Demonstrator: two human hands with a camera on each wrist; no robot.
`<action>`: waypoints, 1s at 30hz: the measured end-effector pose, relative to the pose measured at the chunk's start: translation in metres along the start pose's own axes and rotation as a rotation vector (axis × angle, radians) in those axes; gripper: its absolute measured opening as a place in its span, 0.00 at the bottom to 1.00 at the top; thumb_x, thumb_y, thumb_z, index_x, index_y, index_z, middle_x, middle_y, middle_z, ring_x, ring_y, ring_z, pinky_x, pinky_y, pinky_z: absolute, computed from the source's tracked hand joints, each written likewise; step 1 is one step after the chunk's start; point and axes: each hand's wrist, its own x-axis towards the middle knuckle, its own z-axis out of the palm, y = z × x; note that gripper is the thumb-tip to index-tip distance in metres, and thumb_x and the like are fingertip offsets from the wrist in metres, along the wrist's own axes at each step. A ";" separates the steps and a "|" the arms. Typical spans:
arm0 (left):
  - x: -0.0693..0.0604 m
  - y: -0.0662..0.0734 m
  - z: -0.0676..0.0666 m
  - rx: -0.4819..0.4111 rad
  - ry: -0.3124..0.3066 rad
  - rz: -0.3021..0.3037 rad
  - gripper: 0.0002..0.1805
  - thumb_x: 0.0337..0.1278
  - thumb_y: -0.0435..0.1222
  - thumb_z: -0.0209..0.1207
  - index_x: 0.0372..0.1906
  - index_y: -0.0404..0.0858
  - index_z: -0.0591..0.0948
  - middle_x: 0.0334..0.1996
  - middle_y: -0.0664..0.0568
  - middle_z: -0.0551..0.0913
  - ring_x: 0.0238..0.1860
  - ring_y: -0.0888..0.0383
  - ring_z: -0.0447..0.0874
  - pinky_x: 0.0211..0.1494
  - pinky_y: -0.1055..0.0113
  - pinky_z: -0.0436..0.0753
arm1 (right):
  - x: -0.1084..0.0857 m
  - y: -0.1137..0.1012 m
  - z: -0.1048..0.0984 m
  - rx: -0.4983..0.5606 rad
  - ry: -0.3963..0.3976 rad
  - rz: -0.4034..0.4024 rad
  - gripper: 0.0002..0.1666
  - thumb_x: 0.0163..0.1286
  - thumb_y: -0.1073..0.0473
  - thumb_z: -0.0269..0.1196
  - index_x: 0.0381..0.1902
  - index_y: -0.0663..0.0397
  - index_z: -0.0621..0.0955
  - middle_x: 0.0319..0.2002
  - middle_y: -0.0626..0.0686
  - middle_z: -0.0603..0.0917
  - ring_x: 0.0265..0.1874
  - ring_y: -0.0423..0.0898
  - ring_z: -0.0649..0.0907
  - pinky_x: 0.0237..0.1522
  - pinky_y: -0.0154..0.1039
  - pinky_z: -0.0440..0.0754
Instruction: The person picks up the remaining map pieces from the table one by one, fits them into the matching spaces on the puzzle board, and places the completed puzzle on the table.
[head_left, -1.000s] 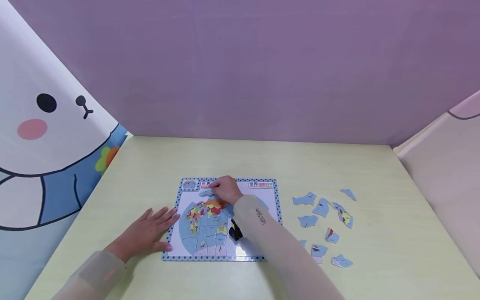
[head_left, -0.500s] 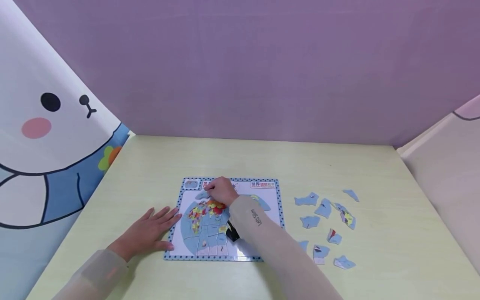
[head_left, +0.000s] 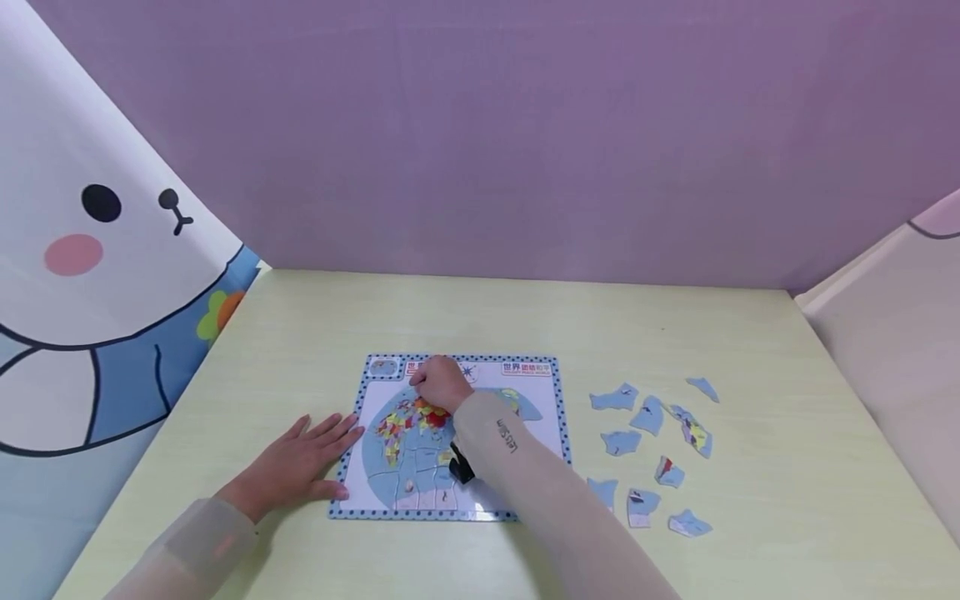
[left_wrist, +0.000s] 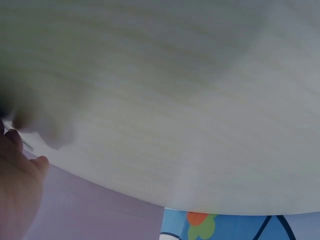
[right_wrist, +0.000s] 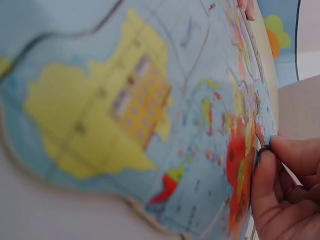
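A world-map puzzle board (head_left: 352,514) with a dotted blue border lies on the table, its left and lower map area covered by joined pieces (head_left: 411,459). At the map's upper left, the right hand (head_left: 444,383) pinches a light blue piece (head_left: 401,395) between thumb and index finger; the right wrist view shows this hand (right_wrist: 287,192) at the map's far edge. The piece lies against the joined pieces. Flat and with fingers spread, the left hand (head_left: 296,462) rests at the board's left border. Part of the left hand (left_wrist: 17,185) shows in the left wrist view.
Several loose pieces lie right of the board, among them a blue one (head_left: 618,442) and a yellow-and-blue one (head_left: 692,433). A purple backdrop (head_left: 525,150) stands behind the table, with a cartoon-printed cloth (head_left: 127,392) on the left.
The right hand has shifted slightly left, and its piece has moved down against the joined pieces, closing the gap. The left hand stays at the board's left border.
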 end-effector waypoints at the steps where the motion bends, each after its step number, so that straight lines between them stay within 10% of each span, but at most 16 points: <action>1: 0.000 0.000 0.000 -0.002 -0.001 -0.001 0.52 0.48 0.70 0.51 0.72 0.40 0.62 0.71 0.43 0.61 0.72 0.40 0.52 0.68 0.34 0.48 | 0.000 0.000 0.000 0.003 -0.003 0.007 0.10 0.69 0.66 0.60 0.43 0.58 0.87 0.48 0.52 0.83 0.48 0.47 0.78 0.51 0.40 0.79; 30: 0.003 -0.005 0.005 -0.006 -0.012 -0.011 0.53 0.46 0.72 0.51 0.73 0.42 0.62 0.72 0.45 0.61 0.72 0.40 0.51 0.68 0.33 0.47 | -0.004 0.001 -0.001 -0.433 0.042 -0.104 0.13 0.62 0.53 0.69 0.45 0.39 0.87 0.46 0.41 0.86 0.51 0.46 0.77 0.61 0.51 0.63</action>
